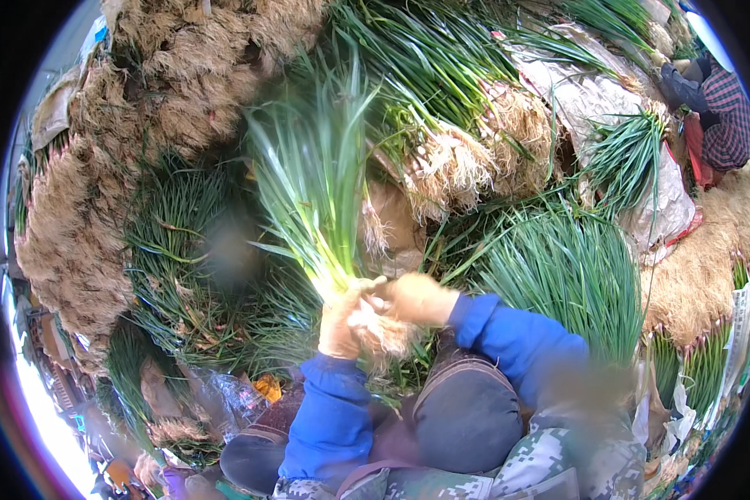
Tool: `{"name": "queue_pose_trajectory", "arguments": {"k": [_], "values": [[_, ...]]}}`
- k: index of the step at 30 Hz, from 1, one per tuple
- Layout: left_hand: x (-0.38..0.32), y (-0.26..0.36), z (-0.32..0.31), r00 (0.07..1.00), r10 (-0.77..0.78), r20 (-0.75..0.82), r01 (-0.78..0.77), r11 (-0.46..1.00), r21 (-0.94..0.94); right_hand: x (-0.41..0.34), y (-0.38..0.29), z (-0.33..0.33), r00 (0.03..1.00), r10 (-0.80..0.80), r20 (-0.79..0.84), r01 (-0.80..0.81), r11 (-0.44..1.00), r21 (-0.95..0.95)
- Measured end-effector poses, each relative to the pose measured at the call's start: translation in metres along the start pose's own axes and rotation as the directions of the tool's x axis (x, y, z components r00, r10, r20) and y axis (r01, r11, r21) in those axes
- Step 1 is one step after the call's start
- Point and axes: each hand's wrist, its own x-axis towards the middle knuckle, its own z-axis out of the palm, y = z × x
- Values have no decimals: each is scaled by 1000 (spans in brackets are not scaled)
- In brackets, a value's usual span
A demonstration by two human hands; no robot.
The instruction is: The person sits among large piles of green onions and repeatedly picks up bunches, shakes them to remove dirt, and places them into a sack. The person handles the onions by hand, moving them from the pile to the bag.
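My left hand (342,322) grips a bunch of green onions (315,206) just above the bulbs, its long leaves fanning up and away from me. The pale bulbs and tangled roots (384,334) hang out on the near right side of that hand. Right beside the bulbs is my right hand (422,299), blurred, with its fingertips close to them. Whether it pinches anything cannot be made out. Beyond the hands lie more green onions (453,165) with their roots towards me.
High stacks of root-ended bundles (87,225) rise at left. Loose leaves (187,275) cover the ground there. A leafy bundle (562,275) stands by my right arm. Woven sacks (662,200) lie to the right, where another person (719,112) works. My knee (469,412) is below my hands.
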Motion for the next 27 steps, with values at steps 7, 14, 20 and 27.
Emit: {"name": "queue_pose_trajectory", "arguments": {"k": [7, 14, 20, 27], "values": [[-15, -2, -5, 994, 71, 88, -50, 973, -225, 30, 16, -14, 978, -6, 210, -208, -165, 964], [-23, -6, -5, 989, 138, 43, -138, 990, -18, 74, 10, 38, 993, -119, 23, -84, -537, 840], [-21, -18, 0, 986, 165, 29, -154, 960, -235, 68, 5, 28, 974, 226, 30, 27, -244, 969], [-38, 22, 2, 929, 238, 282, 62, 654, -754, 58, 53, 14, 957, 289, 1, 29, -100, 995]]}}
